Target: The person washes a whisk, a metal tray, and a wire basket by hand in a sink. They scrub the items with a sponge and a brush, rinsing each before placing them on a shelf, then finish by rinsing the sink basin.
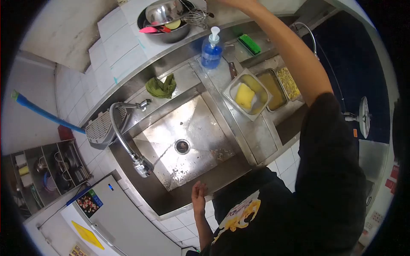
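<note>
My left hand [199,195] hangs over the near rim of the steel sink [200,123], its fingers curled loosely together with nothing visible in them. My right arm stretches across the right side to the top edge of the view. Only a sliver of my right hand [230,2] shows there, and its fingers are cut off. Below that arm stands a square metal container [230,91] holding a yellow sponge [244,95]. Two more metal containers sit beside it, one with cloudy liquid [272,90] and one with yellowish bits [288,83]. Food scraps lie around the sink drain [182,146].
A flexible faucet [143,166] arches over the sink's left side. Along the back are a green cloth [161,86], a blue soap pump bottle [211,51], a green scrub brush [249,44] and a bowl of utensils [166,36]. A white refrigerator [124,217] stands at lower left.
</note>
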A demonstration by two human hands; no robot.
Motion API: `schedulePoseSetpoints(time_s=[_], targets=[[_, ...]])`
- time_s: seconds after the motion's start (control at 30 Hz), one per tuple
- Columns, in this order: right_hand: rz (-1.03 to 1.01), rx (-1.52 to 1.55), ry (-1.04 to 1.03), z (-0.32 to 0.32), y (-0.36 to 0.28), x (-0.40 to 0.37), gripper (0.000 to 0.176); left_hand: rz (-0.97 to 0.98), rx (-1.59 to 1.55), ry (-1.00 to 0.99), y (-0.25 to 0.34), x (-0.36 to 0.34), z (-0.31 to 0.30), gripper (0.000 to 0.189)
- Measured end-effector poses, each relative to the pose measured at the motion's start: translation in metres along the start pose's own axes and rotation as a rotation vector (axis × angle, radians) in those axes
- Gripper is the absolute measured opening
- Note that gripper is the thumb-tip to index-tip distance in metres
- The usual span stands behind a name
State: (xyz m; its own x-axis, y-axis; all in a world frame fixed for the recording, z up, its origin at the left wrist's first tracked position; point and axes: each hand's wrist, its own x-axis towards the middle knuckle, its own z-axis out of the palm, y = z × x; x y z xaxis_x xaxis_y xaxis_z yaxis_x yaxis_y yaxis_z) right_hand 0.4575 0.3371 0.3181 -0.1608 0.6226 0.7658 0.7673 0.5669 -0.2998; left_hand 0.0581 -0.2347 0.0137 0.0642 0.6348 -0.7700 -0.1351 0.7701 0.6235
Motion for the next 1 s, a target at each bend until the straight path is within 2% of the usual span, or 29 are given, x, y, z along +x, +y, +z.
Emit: schedulePoseSetpoints(time_s=[0.07, 0.13, 0.2, 0.27, 0.3, 0.33, 0.37, 0.4, 0.43, 0.47, 0.5, 0.53, 0.6, 0.67, 0.7, 0.73, 0.77, 0.8, 0.83, 0.87, 0.9, 0.93, 0.97, 1.0], targets=[[0.303, -0.007, -0.113, -0.054, -0.039, -0.036, 0.033, -0.004, 0.02, 0.015, -0.009, 0.001, -0.002, 0.044], [0.372, -0.07, -0.136, -0.077, -0.034, -0.103, 0.024, 0.037, 0.076, 0.03, -0.012, 0.001, 0.0, 0.045], [0.712, 0.315, -0.264, -0.082, -0.026, -0.194, 0.023, 0.021, 0.094, 0.028, -0.008, 0.002, 0.007, 0.043], [0.628, 0.109, -0.723, -0.079, -0.044, -0.263, 0.026, 0.021, 0.192, 0.027, -0.009, 0.005, 0.012, 0.039], [0.565, -0.09, -0.914, -0.065, -0.044, -0.295, 0.036, 0.018, 0.218, -0.008, -0.013, 0.012, 0.015, 0.039], [0.671, -0.12, -1.043, -0.055, -0.046, -0.316, 0.057, 0.097, 0.254, -0.042, -0.021, 0.021, 0.017, 0.037], [0.793, -0.238, -1.202, -0.041, -0.047, -0.326, 0.043, 0.176, 0.289, -0.074, -0.026, 0.026, 0.02, 0.034], [0.829, -0.327, -1.14, -0.031, -0.057, -0.34, 0.063, 0.175, 0.309, -0.094, -0.021, 0.026, 0.027, 0.034], [0.877, -0.272, -1.209, -0.021, -0.053, -0.344, 0.071, 0.189, 0.402, -0.094, -0.009, 0.023, 0.039, 0.032], [0.785, -0.345, -1.172, -0.005, -0.045, -0.367, 0.065, 0.204, 0.493, -0.089, 0.002, 0.018, 0.054, 0.03], [0.825, -0.379, -1.035, 0.01, -0.042, -0.382, 0.055, 0.2, 0.51, -0.095, 0.011, 0.014, 0.072, 0.03], [0.93, -0.21, -0.897, 0.018, -0.033, -0.389, 0.047, 0.234, 0.563, -0.08, 0.02, 0.009, 0.093, 0.027], [0.836, -0.182, -0.96, 0.015, -0.028, -0.391, 0.059, 0.263, 0.632, -0.063, 0.035, -0.002, 0.141, 0.025], [0.864, -0.051, -0.826, -0.002, -0.029, -0.387, 0.05, 0.423, 0.667, -0.208, 0.046, -0.004, 0.2, 0.023], [0.959, 0.14, -0.755, -0.006, -0.023, -0.381, 0.043, 0.417, 0.676, -0.203, 0.045, 0.002, 0.228, 0.023], [0.918, 0.23, -0.619, -0.003, -0.018, -0.387, 0.039, 0.472, 0.699, -0.275, 0.042, 0.009, 0.257, 0.023], [1.015, 0.355, -0.695, -0.032, -0.024, -0.364, 0.04, 0.527, 0.719, -0.354, 0.04, 0.018, 0.289, 0.024], [0.783, 0.255, -0.696, -0.025, -0.022, -0.378, 0.041, 0.517, 0.728, -0.359, 0.041, 0.027, 0.324, 0.024], [0.731, 0.281, -0.629, -0.031, -0.024, -0.382, 0.041, 0.489, 0.765, -0.457, 0.047, 0.035, 0.358, 0.025], [0.664, 0.251, -0.755, -0.02, -0.02, -0.392, 0.037, 0.462, 0.796, -0.558, 0.048, 0.045, 0.39, 0.027], [0.671, 0.187, -0.62, -0.035, -0.026, -0.388, 0.034, 0.451, 0.805, -0.564, 0.042, 0.06, 0.416, 0.027], [0.665, 0.242, -0.663, -0.056, -0.023, -0.373, 0.032, 0.577, 0.765, -0.617, 0.033, 0.077, 0.437, 0.03], [0.657, 0.332, -0.462, -0.074, -0.017, -0.369, 0.028, 0.703, 0.72, -0.664, 0.025, 0.092, 0.455, 0.034], [0.646, 0.42, -0.261, -0.093, -0.009, -0.369, 0.024, 0.689, 0.725, -0.66, 0.019, 0.106, 0.468, 0.034]])
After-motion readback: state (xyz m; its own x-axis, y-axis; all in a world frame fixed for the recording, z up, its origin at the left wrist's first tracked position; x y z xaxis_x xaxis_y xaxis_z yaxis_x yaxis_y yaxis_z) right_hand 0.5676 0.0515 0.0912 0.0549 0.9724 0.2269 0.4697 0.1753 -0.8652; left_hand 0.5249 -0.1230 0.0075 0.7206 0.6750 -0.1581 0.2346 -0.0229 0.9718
